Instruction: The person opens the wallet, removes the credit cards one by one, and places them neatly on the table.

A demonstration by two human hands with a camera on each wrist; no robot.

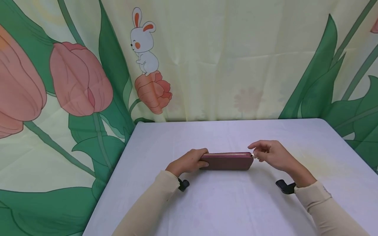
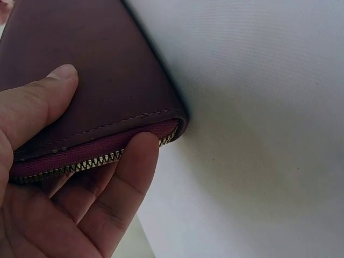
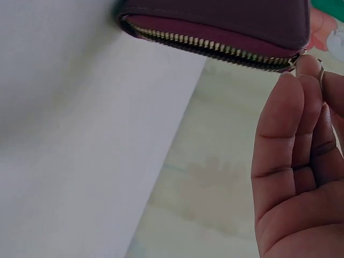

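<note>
A long maroon zip-around wallet (image 1: 227,162) stands on its long edge at the middle of the table, zipper side up. My left hand (image 1: 190,161) grips its left end. In the left wrist view the thumb lies on the leather face, and the fingers (image 2: 137,166) wrap round the end with its brass zipper teeth (image 2: 97,161). At the wallet's upper right corner, my right hand (image 1: 273,154) pinches the metal zipper pull (image 1: 253,155) between thumb and finger. The right wrist view has the zipper teeth (image 3: 215,47) closed along that end, with the fingertips right at the corner.
A white cloth covers the table (image 1: 224,203). Behind it hangs a curtain (image 1: 206,65) printed with tulips and a rabbit. Black wrist cameras (image 1: 285,187) are strapped at both cuffs.
</note>
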